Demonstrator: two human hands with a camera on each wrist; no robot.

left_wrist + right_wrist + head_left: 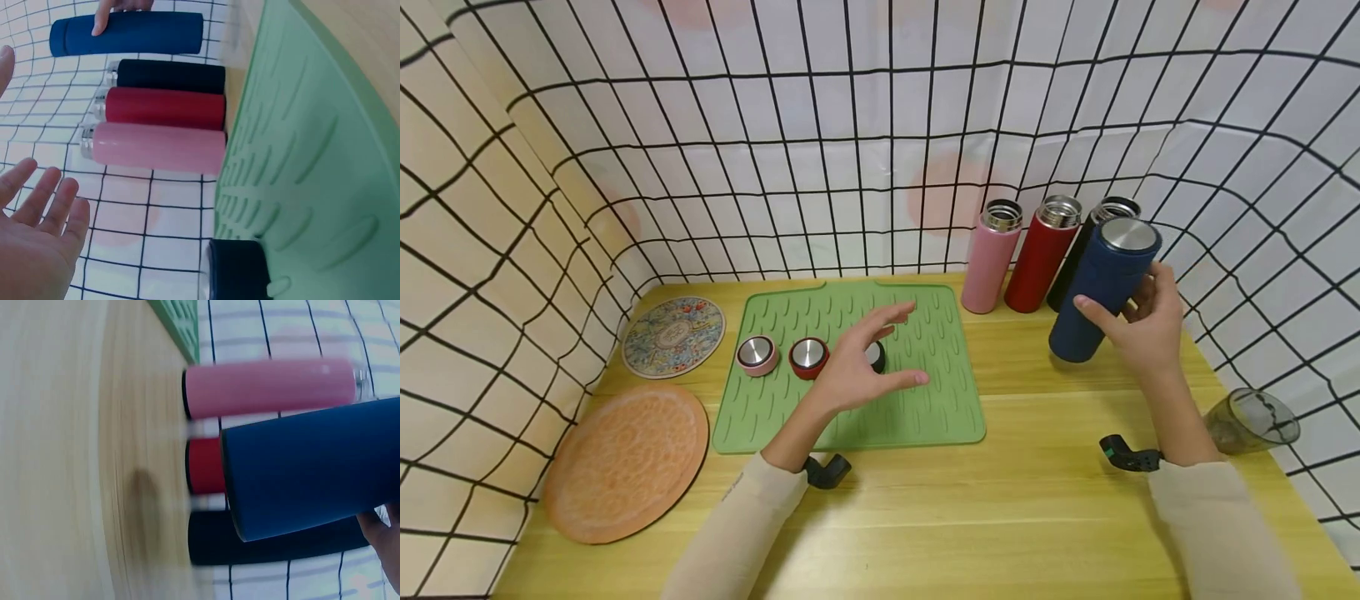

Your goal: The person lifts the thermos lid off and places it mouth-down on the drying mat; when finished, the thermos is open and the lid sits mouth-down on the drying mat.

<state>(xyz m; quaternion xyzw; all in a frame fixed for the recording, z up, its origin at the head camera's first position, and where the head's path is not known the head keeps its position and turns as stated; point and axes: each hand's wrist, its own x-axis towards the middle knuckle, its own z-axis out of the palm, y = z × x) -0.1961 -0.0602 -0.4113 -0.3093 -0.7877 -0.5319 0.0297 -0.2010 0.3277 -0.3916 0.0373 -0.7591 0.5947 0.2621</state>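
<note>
My right hand (pixel 1152 329) grips a blue thermos bottle (pixel 1093 292) by its side, thumb across the front. The bottle is capped with a steel-topped lid, leans slightly and hangs above the table, its shadow below it in the right wrist view. Behind it stand a pink bottle (pixel 988 268), a red bottle (pixel 1037 265) and a partly covered black bottle (pixel 172 76), all uncapped. Over the green mat (pixel 925 417), my left hand (pixel 853 367) holds nothing, thumb and fingers spread apart. A black lid (pixel 240 270) lies below it, beside a red lid (pixel 808 355) and a pink lid (pixel 757 355).
Two round mats lie at the left, one patterned (pixel 674 337) and one orange (pixel 628 462). A tinted drinking glass (pixel 1251 421) stands near the right edge, beside my right wrist. White walls with black wire grid (pixel 827 108) enclose the back and sides of the wooden table (pixel 1000 517).
</note>
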